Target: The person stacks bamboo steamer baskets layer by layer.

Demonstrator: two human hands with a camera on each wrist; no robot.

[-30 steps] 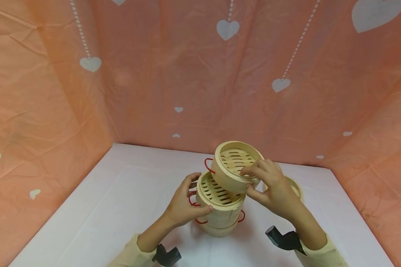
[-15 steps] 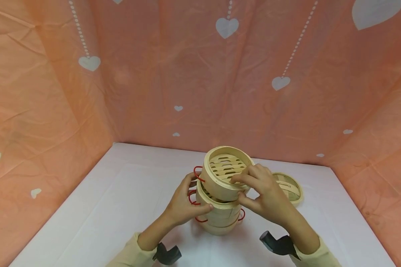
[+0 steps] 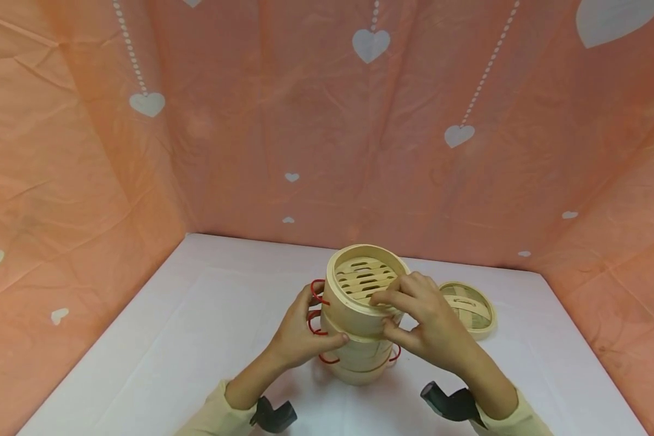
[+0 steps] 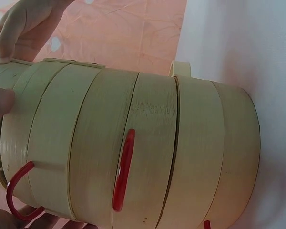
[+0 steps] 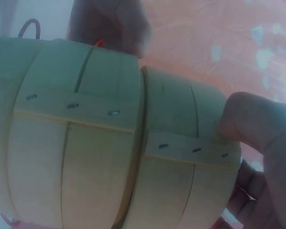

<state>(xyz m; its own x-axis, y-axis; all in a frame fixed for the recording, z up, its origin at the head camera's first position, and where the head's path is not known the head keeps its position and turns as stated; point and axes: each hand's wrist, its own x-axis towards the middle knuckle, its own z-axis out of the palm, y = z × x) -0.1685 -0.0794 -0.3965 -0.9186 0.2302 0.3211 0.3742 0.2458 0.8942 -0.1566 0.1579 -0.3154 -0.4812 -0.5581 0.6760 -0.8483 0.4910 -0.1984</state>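
A stack of pale bamboo steamer baskets [image 3: 362,357] with red loop handles stands upright on the white table. The uppermost steamer basket [image 3: 354,312], its slatted floor facing up, sits at the top of the stack. My right hand [image 3: 433,315] pinches its right rim, fingers inside and thumb on the outer wall. Lower down, my left hand [image 3: 297,336] grips the steamer basket just beneath from the left, thumb across the front and fingers round the back. In the right wrist view, a narrow dark seam shows between the top steamer basket [image 5: 181,114] and the one below.
A woven bamboo lid [image 3: 471,309] with a strip handle lies on the white table [image 3: 240,284], right of the stack and behind my right forearm. Orange cloth walls [image 3: 327,133] with white hearts rise behind and at both sides.
My right hand has brought the top steamer basket left and down, from tilted above the stack to nearly level on it. The lid has come into fuller view. My left hand has stayed in place.
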